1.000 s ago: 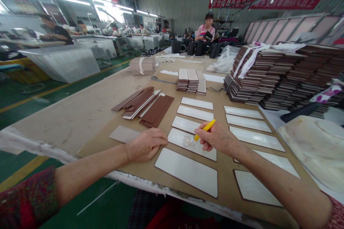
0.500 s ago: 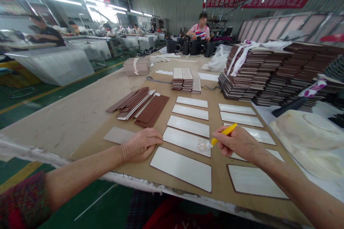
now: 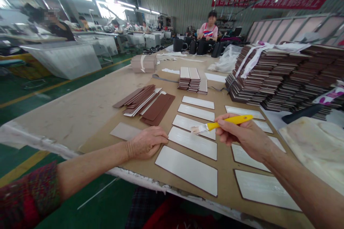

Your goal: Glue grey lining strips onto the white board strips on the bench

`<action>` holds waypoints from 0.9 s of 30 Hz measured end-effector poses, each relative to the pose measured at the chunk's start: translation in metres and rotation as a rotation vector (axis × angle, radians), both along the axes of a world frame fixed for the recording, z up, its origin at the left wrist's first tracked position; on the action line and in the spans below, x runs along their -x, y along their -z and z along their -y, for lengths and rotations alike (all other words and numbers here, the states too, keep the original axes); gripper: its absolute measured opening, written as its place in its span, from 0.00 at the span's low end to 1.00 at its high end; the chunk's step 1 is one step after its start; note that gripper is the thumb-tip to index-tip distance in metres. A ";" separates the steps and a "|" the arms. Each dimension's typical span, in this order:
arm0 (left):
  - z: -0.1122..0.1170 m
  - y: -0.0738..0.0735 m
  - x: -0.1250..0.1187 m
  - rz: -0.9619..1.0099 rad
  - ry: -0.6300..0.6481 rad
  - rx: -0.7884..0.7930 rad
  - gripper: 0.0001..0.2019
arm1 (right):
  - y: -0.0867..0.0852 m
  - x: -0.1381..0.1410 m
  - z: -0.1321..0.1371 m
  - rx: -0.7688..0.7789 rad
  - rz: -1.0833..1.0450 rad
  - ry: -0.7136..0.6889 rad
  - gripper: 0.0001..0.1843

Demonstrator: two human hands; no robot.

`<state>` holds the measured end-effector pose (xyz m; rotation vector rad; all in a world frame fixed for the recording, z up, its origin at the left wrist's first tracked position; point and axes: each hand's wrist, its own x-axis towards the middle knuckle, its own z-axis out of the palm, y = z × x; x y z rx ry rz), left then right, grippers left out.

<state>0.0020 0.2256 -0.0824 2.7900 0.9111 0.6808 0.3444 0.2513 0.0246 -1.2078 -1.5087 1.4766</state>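
Right hand [image 3: 243, 136], centre right of the frame: grip closed around the yellow handle of a small brush [image 3: 223, 123], thumb and fingers wrapped, handle held nearly level and pointing left. Bristles are seen over the lower edge of the third white strip [image 3: 185, 121] in the left column. Whether they touch it cannot be told.

Left hand [image 3: 146, 143], centre of the frame: nothing is held. Fingers are loosely curled, knuckles up, and rested on the cardboard sheet [image 3: 99, 139] with the fingertips at the left end of the fourth white strip [image 3: 192, 142].

White strips are laid in two columns on the cardboard, the nearest ones at the lower edge of the frame.

A fanned pile of brown strips [image 3: 146, 102] is noted just left of the columns. Three short stacks [image 3: 192, 78] are set behind them. Tall bundled stacks [image 3: 282, 75] fill the upper right of the bench [image 3: 75, 114]. A pale cloth pad [image 3: 314, 146] lies at the right edge. A seated person [image 3: 209, 30] is seen at the far end, upper centre.
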 end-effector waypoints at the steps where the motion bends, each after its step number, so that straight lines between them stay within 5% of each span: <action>1: 0.000 0.000 0.001 -0.001 0.002 0.003 0.17 | 0.001 0.007 -0.002 0.024 -0.013 -0.028 0.27; 12: 0.000 0.000 0.001 0.016 0.011 0.012 0.18 | 0.025 0.059 -0.016 -0.006 -0.045 -0.105 0.23; 19: 0.000 -0.001 0.000 0.040 0.019 0.004 0.17 | 0.049 0.064 -0.021 -0.034 -0.031 -0.058 0.20; 27: 0.001 -0.004 -0.001 0.046 0.021 -0.007 0.17 | 0.048 0.067 -0.014 -0.042 0.013 -0.117 0.17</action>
